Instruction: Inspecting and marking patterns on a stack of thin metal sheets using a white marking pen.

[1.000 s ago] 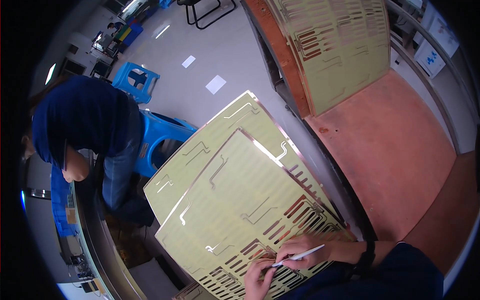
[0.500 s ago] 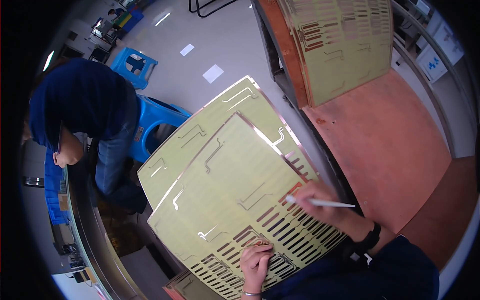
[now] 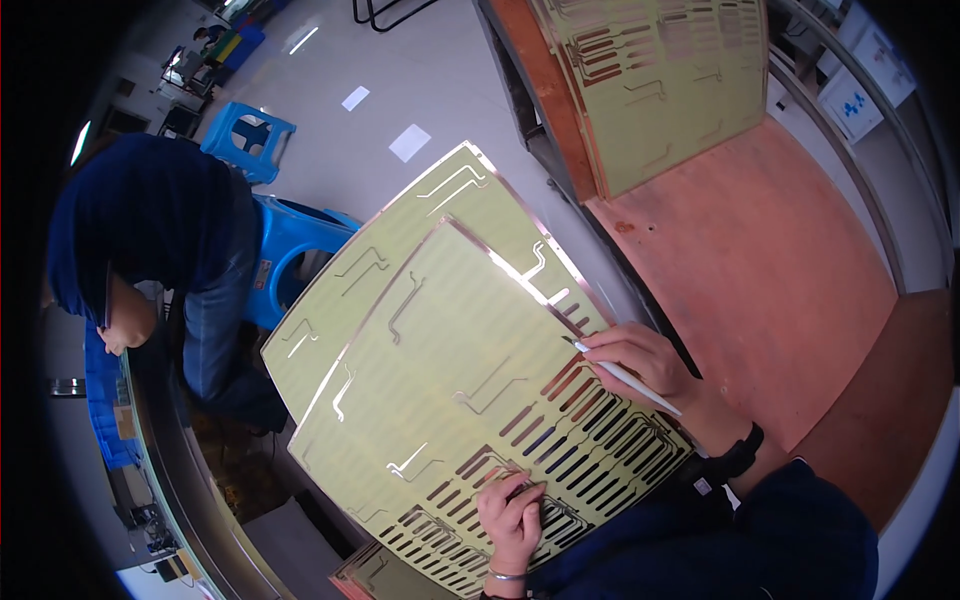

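Observation:
A large pale green circuit panel (image 3: 400, 360) with copper traces and rows of dark bars lies in front of me, over another green panel (image 3: 330, 280) that shows beyond its far edge. My right hand (image 3: 640, 365) is closed around a slim white pen-like tool (image 3: 630, 382). Its narrow dark tip points at the upper panel's right edge; whether it touches cannot be told. My left hand (image 3: 511, 520) rests on the near part of the panel, fingers curled together. Whatever those fingers hold, if anything, is hidden.
At the right, more green panels (image 3: 660, 130) stand upright on a copper-coloured sheet (image 3: 740, 270) beside a metal rail (image 3: 850, 150). To the left, a person in dark blue (image 3: 150, 220) leans over a bench (image 3: 190, 470) near blue stools (image 3: 290, 250).
My right hand has moved up and slightly left, bringing the tool's tip from the dark bars to the panel's right edge. My left hand stays about where it was. The view has shifted slightly.

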### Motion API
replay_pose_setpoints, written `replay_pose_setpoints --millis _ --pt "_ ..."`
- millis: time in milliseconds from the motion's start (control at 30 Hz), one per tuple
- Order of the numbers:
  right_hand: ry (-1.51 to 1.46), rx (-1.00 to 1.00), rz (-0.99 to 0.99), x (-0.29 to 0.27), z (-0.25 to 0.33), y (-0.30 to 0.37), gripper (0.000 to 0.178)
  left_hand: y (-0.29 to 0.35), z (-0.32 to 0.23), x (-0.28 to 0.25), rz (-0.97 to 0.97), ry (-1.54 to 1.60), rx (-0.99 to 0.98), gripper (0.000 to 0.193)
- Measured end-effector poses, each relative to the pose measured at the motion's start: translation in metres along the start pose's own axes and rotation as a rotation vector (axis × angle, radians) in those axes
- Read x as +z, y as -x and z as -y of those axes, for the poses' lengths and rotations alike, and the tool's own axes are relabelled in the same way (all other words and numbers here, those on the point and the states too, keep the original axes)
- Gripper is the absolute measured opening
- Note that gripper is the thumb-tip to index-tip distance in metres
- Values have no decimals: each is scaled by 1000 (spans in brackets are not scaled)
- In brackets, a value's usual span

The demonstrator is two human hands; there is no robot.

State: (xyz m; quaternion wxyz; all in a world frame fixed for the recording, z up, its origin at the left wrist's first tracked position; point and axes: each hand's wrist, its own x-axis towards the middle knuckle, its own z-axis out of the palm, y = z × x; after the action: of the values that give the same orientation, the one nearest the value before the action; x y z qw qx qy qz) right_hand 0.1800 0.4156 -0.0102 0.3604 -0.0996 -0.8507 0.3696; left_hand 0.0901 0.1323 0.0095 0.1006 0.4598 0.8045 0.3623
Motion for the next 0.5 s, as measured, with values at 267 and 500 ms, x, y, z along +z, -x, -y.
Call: replay_pose_setpoints --millis 267,500 --pt "13 5 -28 3 1 -2 27 -5 -5 4 85 -215 -24 27" --pt "29 -4 -48 8 1 -4 25 -5 -4 5 72 -239 -30 30"
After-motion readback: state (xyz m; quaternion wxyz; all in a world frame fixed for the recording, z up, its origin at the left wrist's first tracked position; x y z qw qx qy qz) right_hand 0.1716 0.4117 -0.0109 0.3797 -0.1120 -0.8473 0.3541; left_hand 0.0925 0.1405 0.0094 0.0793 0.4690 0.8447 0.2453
